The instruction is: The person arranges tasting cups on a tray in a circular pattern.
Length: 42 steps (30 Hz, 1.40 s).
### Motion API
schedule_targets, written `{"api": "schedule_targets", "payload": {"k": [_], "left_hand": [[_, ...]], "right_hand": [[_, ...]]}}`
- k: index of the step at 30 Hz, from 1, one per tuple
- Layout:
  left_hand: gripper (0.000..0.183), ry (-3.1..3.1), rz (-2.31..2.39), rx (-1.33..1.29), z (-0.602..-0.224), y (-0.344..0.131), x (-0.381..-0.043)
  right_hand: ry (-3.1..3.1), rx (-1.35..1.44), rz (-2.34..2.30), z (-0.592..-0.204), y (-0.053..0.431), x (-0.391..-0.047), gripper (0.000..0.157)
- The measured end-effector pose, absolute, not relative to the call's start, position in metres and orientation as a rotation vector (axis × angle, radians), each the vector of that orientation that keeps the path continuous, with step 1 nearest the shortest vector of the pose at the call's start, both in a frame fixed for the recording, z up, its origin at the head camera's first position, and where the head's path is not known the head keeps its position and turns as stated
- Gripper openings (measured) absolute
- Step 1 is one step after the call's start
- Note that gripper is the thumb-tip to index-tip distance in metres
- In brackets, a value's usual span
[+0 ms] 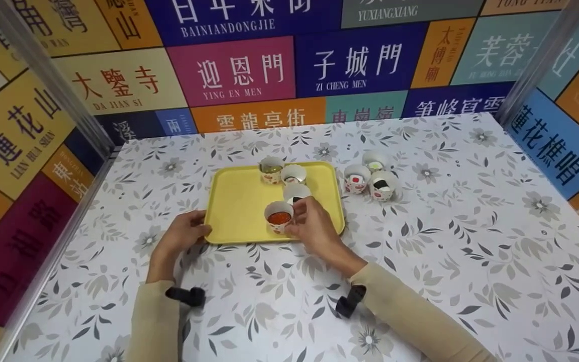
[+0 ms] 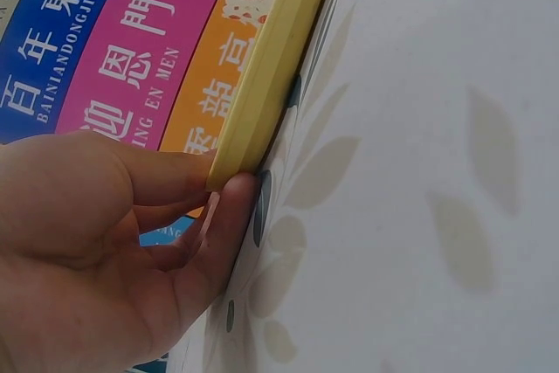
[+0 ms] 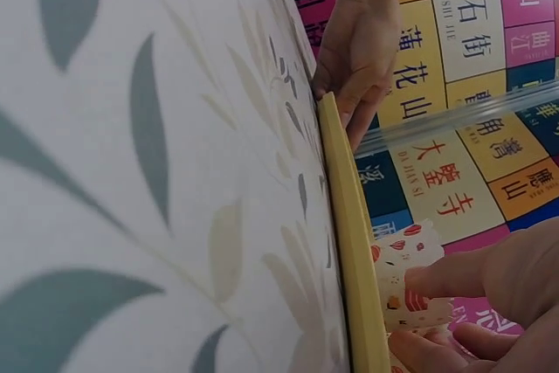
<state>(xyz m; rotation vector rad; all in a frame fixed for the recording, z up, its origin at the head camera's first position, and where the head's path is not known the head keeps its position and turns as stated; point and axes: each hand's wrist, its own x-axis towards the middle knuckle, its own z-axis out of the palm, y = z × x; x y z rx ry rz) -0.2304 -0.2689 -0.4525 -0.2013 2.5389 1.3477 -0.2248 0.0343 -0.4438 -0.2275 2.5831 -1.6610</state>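
My left hand [image 1: 183,234] holds the near left corner of a yellow tray [image 1: 239,201]; in the left wrist view the thumb lies above the rim [image 2: 262,85] and fingers are under it. Over the tray's near right part, my right hand [image 1: 314,226] pinches the side of a patterned paper cup [image 1: 279,217] with an orange-red, roe-like filling. Right behind it stands a cup [image 1: 297,192] with something white and black, partly hidden by that hand. Farther back on the tray are a cup with a green filling [image 1: 272,171] and another pale cup [image 1: 293,176].
Just right of the tray, three more paper cups stand grouped on the table: one with a red-dotted white piece [image 1: 356,180], one with a black-banded piece [image 1: 382,187], one pale yellow inside [image 1: 376,162]. Lettered panels [image 1: 244,70] rise behind the flowered tabletop [image 1: 445,226].
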Motion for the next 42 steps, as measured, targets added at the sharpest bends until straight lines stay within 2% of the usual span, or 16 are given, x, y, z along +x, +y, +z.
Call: {"api": "schedule_targets", "payload": {"k": [11,18,24,31,42], "left_hand": [[0.053,2.557,1.324,-0.234,-0.452,-0.267,-0.229],[0.052,2.551,1.329,-0.249,-0.453,-0.268,-0.23],[0.052,2.542,1.332,-0.264,-0.453,-0.268,-0.231],[0.053,2.543,1.38,-0.213,-0.452,-0.266,-0.23],[0.053,2.539,1.37,-0.243,-0.453,-0.267,-0.231]], "right_hand": [[2.727,-0.354,-1.657,-0.423,0.065,-0.228,0.026],[2.697,-0.274,-1.794,-0.419,0.09,-0.241,0.037],[2.745,-0.141,-1.814,-0.42,0.114,-0.254,0.036],[2.823,-0.18,-1.833,-0.417,0.143,-0.266,0.039],[2.746,-0.081,-1.958,-0.418,0.179,-0.281,0.044]]}}
